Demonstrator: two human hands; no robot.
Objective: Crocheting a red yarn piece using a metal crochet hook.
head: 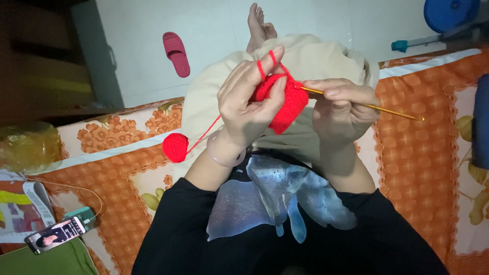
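The small red crocheted piece sits between the two hands, held up over the lap in the middle of the scene; it looks soft, light and floppy, likely to fold or stretch wherever it is gripped, so the sensible hold is at its upper edge close to the working stitches, where it is pinched now. The left hand has its thumb and middle fingers closed on that edge from the left, while the forefinger is raised and stretched toward the far side with the red yarn strand wrapped over it in two loops, which judging by its straight run keeps the thread taut. The strand runs down to the left to a small red yarn ball lying on the orange flowered bedcover, apart from the hands; the ball seems light and apt to roll when tugged. The right hand is curled, fingers pressed on a thin golden crochet hook, stiff and slim, gripped near its front end with its tip at the piece and its tail pointing right. Both wrists are bent inward, forearms rising from the near side.
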